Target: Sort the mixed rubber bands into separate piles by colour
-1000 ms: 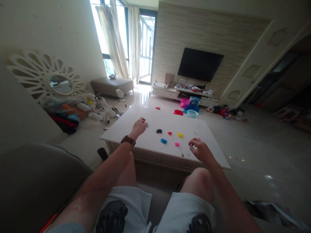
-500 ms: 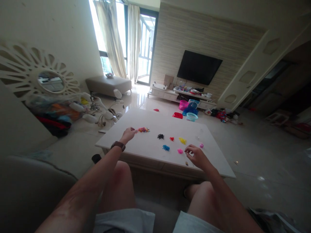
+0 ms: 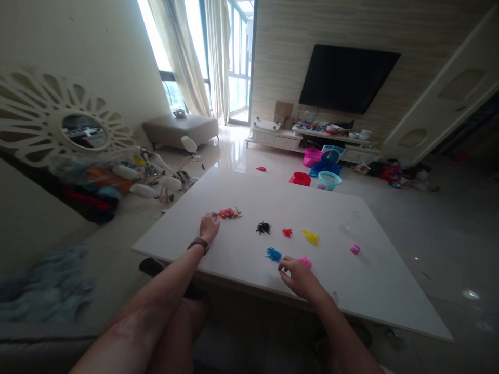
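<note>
A multicoloured pile (image 3: 231,213) of small, thin, band-like pieces lies on the white table (image 3: 249,187). My left hand (image 3: 209,228), with a dark watch on the wrist, is at the pile's left edge, fingers pinched together; a bit of pink shows at the fingertips, too small to name. My right hand (image 3: 298,276) hovers at the table's near side, fingers curled and thumb apart, with nothing visible in it. It partly covers a pink pile (image 3: 306,261) and is just right of a blue pile (image 3: 273,254). Black (image 3: 264,227), red (image 3: 287,232) and yellow (image 3: 311,236) piles lie beyond.
A purple-pink ball-like item (image 3: 354,249) sits on the table's right side, near a faint clear object. Behind the table stand a red basket (image 3: 300,179) and a light blue basket (image 3: 329,179). A lamp with white shades (image 3: 167,182) lies at the left.
My right hand has moved left, from right of the pink pile to between it and the blue pile. My left hand stays by the multicoloured pile. The view has shifted closer.
</note>
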Demonstrator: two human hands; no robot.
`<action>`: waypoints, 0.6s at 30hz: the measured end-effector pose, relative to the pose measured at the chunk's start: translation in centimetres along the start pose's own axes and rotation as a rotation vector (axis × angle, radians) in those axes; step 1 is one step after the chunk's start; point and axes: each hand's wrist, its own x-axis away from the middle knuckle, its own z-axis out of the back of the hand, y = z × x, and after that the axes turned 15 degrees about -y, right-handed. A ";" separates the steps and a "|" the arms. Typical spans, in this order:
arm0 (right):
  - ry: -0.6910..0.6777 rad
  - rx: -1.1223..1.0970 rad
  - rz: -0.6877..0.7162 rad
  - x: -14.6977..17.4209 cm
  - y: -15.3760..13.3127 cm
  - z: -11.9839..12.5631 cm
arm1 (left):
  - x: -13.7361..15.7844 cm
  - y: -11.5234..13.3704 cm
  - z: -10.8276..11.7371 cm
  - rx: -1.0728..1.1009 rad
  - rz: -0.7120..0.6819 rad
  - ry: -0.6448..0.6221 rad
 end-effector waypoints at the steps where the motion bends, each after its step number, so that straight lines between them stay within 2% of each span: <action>1: -0.012 -0.003 0.010 -0.1 -0.1 -0.1 | -0.3 -0.1 -0.4 -0.039 -0.017 0.020; 6: -0.060 0.013 0.008 0.1 -0.6 0.0 | -1.3 0.7 -1.7 -0.112 0.001 0.059; 10: -0.080 0.005 -0.025 0.7 -0.6 0.0 | -1.9 1.4 -2.0 -0.115 0.021 0.040; 18: -0.090 -0.012 0.006 0.7 -1.3 -0.3 | -2.1 0.5 -1.9 -0.128 0.091 0.037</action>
